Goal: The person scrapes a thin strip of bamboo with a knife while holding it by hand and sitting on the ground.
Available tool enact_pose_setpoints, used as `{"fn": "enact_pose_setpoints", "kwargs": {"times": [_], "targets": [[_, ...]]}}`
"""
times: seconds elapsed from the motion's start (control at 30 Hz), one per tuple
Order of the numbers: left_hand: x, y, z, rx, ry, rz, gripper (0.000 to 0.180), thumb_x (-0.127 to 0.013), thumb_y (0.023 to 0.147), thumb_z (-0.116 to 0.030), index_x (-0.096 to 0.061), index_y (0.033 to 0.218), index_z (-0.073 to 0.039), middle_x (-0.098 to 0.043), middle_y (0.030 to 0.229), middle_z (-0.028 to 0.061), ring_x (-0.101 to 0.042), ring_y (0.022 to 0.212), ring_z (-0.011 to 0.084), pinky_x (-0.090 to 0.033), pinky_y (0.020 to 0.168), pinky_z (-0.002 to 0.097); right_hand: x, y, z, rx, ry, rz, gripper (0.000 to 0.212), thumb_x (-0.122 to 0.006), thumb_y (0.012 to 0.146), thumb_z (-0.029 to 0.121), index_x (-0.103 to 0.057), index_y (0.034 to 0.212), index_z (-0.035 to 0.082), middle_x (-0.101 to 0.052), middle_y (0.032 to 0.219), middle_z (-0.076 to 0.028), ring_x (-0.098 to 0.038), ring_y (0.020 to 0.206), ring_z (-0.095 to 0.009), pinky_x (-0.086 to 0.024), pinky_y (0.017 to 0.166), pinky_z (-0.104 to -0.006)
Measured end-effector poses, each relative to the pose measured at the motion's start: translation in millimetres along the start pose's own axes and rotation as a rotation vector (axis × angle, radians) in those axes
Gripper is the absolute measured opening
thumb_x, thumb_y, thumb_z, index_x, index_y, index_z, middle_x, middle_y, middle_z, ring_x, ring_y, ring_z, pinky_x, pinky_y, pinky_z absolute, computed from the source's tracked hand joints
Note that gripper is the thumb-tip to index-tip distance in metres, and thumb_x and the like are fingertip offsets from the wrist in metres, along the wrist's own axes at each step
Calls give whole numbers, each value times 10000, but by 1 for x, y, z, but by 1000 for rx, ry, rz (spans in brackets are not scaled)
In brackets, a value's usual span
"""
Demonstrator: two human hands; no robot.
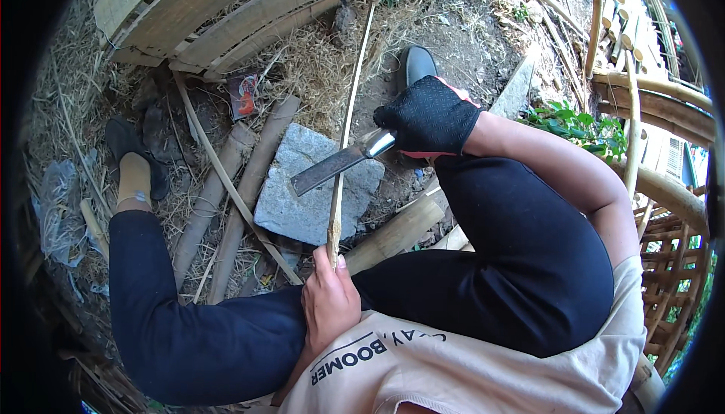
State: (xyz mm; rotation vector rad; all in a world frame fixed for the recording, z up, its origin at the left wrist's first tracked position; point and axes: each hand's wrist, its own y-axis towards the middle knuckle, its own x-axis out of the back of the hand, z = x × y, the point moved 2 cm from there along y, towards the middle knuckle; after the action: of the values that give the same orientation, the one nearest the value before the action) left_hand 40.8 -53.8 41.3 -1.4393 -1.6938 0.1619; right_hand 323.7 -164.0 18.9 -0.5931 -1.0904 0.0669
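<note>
My left hand, bare, is closed round the near end of a long thin bamboo strip close to my body. The strip runs away from me past a grey stone block toward the bamboo slats. In a black and red work glove, my right hand grips a knife with a wide, straight blade and a shiny metal collar. The blade lies across the strip above the stone, its tip pointing left. The knife's handle is mostly hidden in the glove.
Bamboo poles lie on the straw-strewn ground left of the stone. Wide bamboo slats stand at the far left. Cut bamboo is piled at the far right, near a green plant. Clear plastic lies by my left leg.
</note>
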Motion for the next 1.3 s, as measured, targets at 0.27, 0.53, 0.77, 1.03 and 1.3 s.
{"fn": "enact_pose_setpoints", "kwargs": {"times": [0.27, 0.53, 0.77, 1.03, 1.3], "targets": [[0, 1, -1, 18, -2, -9, 249, -451, 1031, -168, -496, 1220, -12, -655, 912, 315, -624, 838, 531, -448, 718, 611, -2, 2, -4, -145, 10, 15, 165, -661, 777, 224, -723, 893, 124, -717, 781, -163, -731, 777, -358, -569, 689, -484], [-3, -3, -2, 71, 1, 2, 191, -424, 1035, -116, -539, 1160, -29, -655, 959, 285, -612, 898, 527, -444, 730, 573, -17, 5, -26, -229, 2, -106, 157, -693, 752, 204, -732, 894, 147, -711, 771, -145, -724, 760, -353, -559, 668, -483], [-1, -1, -1, 59, 6, -14, 168, -424, 1032, -101, -534, 1135, -28, -654, 914, 284, -613, 875, 526, -434, 709, 573, -29, 14, -61, -300, -83, -224, 205, -677, 778, 237, -758, 956, 176, -723, 813, -147, -728, 782, -338, -570, 690, -464], [-3, -4, -1, 43, 43, -4, 186, -429, 1033, -128, -530, 1148, -22, -660, 914, 294, -623, 857, 524, -444, 710, 590, -7, -6, -160, -557, -163, -450, 223, -637, 846, 278, -750, 986, 146, -727, 835, -168, -721, 813, -365, -573, 747, -469], [-2, 0, -5, 36, 86, -9, 214, -444, 1025, -132, -506, 1194, -16, -661, 933, 311, -627, 860, 526, -456, 722, 599, -11, 7, -53, -252, 34, -172, 202, -670, 804, 252, -729, 963, 143, -730, 868, -164, -721, 849, -361, -567, 778, -472]]}}
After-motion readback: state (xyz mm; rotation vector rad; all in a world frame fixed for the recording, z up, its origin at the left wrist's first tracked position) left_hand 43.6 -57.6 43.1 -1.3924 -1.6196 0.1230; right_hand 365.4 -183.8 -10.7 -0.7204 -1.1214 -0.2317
